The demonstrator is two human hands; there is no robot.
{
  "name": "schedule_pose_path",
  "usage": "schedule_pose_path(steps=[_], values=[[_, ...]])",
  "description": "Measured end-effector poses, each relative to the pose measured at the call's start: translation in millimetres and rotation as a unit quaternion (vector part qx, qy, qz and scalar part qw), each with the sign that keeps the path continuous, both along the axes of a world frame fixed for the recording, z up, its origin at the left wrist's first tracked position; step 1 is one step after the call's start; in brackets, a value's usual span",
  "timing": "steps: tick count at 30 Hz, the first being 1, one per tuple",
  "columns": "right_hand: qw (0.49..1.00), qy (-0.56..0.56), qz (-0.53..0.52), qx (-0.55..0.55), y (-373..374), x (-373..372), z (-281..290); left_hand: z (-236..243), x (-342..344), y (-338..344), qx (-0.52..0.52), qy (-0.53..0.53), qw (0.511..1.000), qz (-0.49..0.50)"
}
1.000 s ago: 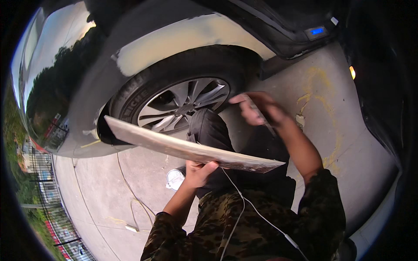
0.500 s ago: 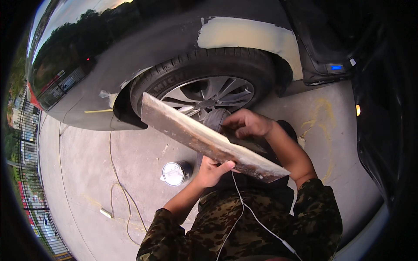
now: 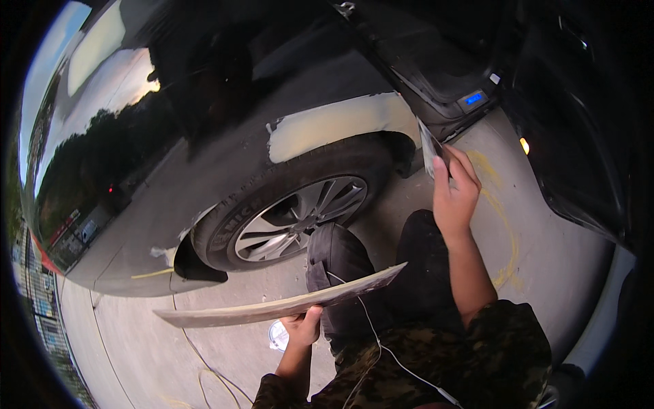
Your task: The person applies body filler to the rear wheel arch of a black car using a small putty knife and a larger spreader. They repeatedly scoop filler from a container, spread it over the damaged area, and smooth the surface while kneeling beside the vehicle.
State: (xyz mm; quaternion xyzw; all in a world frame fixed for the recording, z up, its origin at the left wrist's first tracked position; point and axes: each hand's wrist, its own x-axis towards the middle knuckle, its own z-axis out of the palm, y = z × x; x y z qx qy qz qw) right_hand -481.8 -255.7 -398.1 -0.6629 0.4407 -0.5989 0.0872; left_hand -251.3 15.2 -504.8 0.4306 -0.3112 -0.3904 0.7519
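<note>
My left hand (image 3: 303, 328) grips the underside of a long flat board (image 3: 272, 308) smeared with pale filler, held roughly level over my knees. My right hand (image 3: 453, 191) is raised toward the dark car body, shut on a thin flat spreader blade (image 3: 429, 146). The blade sits just right of a pale patch of filler (image 3: 334, 126) on the wheel arch above the tyre (image 3: 286, 215). I am crouched, with dark trousers and camouflage sleeves.
The silver alloy wheel (image 3: 296, 218) is right in front of my knees. An open car door (image 3: 565, 136) stands at the right. A small round tin (image 3: 278, 335) and a thin cable (image 3: 204, 368) lie on the concrete floor. A white cord hangs down my chest.
My right hand has left the board and lifted up to the wheel arch with the spreader. The board has dropped lower and flatter in my left hand. My view has shifted.
</note>
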Motion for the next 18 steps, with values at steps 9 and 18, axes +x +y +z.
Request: schedule_pose_path(steps=[9,18], values=[[0.984,0.034,-0.105,-0.138,-20.3,74.1,31.9,0.1,36.1,2.4,-0.051,-0.012,0.998,0.025],[0.985,0.065,-0.026,-0.16,17.9,123.1,59.4,-7.9,45.5,13.1,-0.054,0.005,0.997,0.049]])
